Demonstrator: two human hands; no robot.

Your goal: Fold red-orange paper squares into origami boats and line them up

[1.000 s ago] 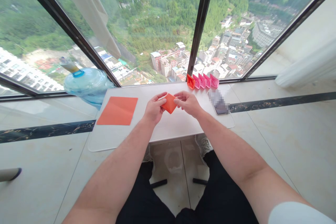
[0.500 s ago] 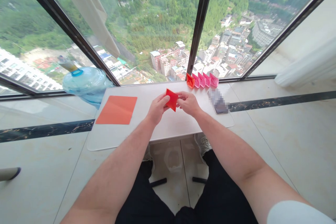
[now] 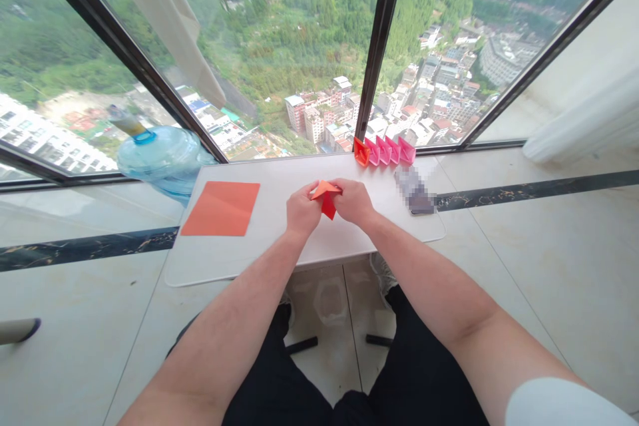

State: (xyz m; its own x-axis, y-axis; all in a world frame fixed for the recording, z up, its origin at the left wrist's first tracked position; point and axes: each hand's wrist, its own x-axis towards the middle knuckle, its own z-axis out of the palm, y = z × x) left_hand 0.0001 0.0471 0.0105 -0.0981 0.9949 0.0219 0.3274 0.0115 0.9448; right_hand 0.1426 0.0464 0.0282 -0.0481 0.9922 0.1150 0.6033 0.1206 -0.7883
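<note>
Between my two hands is a folded piece of red-orange origami paper (image 3: pixel 328 205), held above the white table (image 3: pixel 279 239). My left hand (image 3: pixel 303 208) grips its left side, and my right hand (image 3: pixel 355 201) grips its right side. A peaked flap spreads across the top, with a narrower red part hanging below it. Most of my fingertips are hidden behind the hands and the paper. To the left, a flat orange sheet of paper (image 3: pixel 222 208) lies on the table, touched by neither hand.
Along the table's back right edge stands a row of folded paper pieces, one orange (image 3: pixel 361 152) and several pink (image 3: pixel 389 152). A partly blurred phone (image 3: pixel 421 203) lies at the right. Beyond the table's left end is a big blue water bottle (image 3: pixel 162 156); windows rise behind.
The folded paper has turned from a flat diamond facing me to a peaked shape with a hanging part. Both hands have closed in around its sides.
</note>
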